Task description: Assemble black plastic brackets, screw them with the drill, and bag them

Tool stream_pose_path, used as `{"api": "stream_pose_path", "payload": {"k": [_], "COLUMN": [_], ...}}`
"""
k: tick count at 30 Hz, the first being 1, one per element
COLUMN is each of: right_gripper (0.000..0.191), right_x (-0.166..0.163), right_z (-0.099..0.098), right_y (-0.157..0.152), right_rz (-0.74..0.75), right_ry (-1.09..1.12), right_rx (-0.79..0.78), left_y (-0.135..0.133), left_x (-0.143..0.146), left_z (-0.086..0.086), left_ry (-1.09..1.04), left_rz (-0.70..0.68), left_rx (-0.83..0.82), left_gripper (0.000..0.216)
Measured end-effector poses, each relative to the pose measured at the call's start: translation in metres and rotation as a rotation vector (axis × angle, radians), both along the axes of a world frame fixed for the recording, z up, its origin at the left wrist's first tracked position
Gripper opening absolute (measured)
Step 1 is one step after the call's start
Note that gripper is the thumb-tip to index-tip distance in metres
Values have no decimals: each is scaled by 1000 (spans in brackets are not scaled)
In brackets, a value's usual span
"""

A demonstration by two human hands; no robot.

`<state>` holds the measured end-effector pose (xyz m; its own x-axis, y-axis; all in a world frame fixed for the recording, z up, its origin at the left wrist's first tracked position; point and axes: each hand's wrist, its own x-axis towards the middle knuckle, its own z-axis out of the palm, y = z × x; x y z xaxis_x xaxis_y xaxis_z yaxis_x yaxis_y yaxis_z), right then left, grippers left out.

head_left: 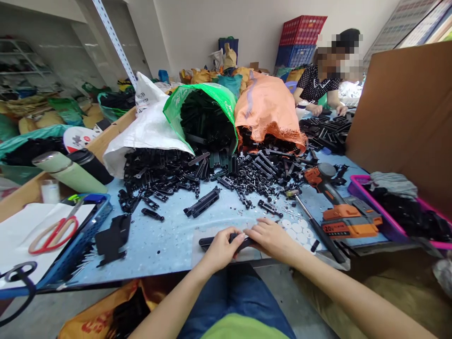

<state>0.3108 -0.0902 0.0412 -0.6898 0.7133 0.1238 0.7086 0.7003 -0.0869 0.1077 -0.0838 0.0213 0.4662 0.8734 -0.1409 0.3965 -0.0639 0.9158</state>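
My left hand [223, 247] is closed around a long black plastic part [206, 242] at the table's front edge. One end of the part sticks out to the left of the fingers. At the part's other end is my right hand [270, 238], its fingers bent over it; whether they grip something small there is hidden. Just beyond the hands lies a black folded bar assembly [202, 202]. White round discs [296, 231] rest to the right, beside a hammer [314, 221] with a dark handle.
An orange cordless drill [335, 202] lies at the right near a pink basket [353, 188]. Black parts spill from white [141, 127], green [208, 92] and orange sacks [264, 108]. Red scissors [54, 235] sit left on a blue basket [102, 212]. A co-worker [318, 89] handles parts at the back right.
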Motion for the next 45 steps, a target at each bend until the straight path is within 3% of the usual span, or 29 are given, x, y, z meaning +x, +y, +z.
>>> {"api": "stream_pose_path", "payload": {"k": [3,5,7,10,15,22,28,34,38,41,45], "right_gripper": [35,37,34,33,32,27,25,32,38,37,35], "right_x": [13,17,16,8,-5,-17,-15,0,17,21,21], "right_z": [-16,-25,-32,-36,-29,-9,5,-11,-32,-44,-50], "right_y": [-1,-2,-3,-5,-14,-20,-12,-1,3,-2,-9], "right_rz": [-30,-40,-36,-62,-155,-249,-162,-92,-98,-140,-157], "right_ry": [-155,-176,-182,-200,-231,-265,-269,-204,-75,0,32], "right_rx": [-192,-263,-288,-286,-237,-131,-142,-182,-209,-217,-232], "left_y": [9,15,19,17,8,5,4,4,38,90,150], "left_x": [-11,-15,-16,-13,-10,-16,-18,-14,17,59,110], "left_z": [-9,-17,-23,-24,-21,-31,-36,-33,-24,-17,-16], "left_ry": [261,413,500,525,524,490,423,484,484,529,520], "left_rz": [-87,-225,-317,-306,-205,-142,-118,-158,-160,-38,13], "left_rx": [385,472,472,478,520,601,665,609,647,639,632], "left_gripper": [40,39,35,35,73,48,48,52,47,28,19]}}
